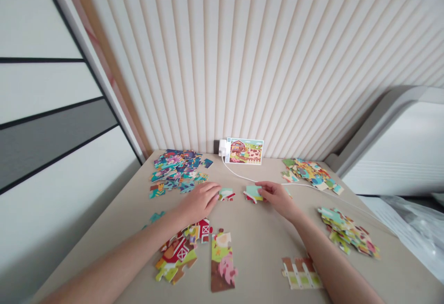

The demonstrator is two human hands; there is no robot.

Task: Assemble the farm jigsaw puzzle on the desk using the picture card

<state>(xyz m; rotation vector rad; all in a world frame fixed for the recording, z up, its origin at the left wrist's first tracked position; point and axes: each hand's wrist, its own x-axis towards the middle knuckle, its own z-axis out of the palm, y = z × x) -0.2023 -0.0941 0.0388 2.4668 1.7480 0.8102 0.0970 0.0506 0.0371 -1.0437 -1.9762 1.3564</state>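
My left hand point(201, 201) rests on the table with its fingers together, at the left edge of a puzzle piece point(227, 192) in pale blue and red. My right hand point(277, 197) pinches the right side of another puzzle piece point(251, 191), pale blue with red and green. A gap of bare table lies between these two pieces. Below them, a joined strip with a pink pig point(226, 267) lies flat. A white-fence section point(301, 274) sits by my right forearm. Red-barn pieces point(180, 251) are heaped by my left forearm, which covers part of them.
A farm picture card point(244, 151) leans at the back beside a white charger point(222, 148), whose cable point(236, 173) runs right. Dark blue pieces point(180, 167) are piled back left. More piles lie back right point(312, 174) and right point(348, 234). A ribbed wall panel point(208, 63) rises behind the table.
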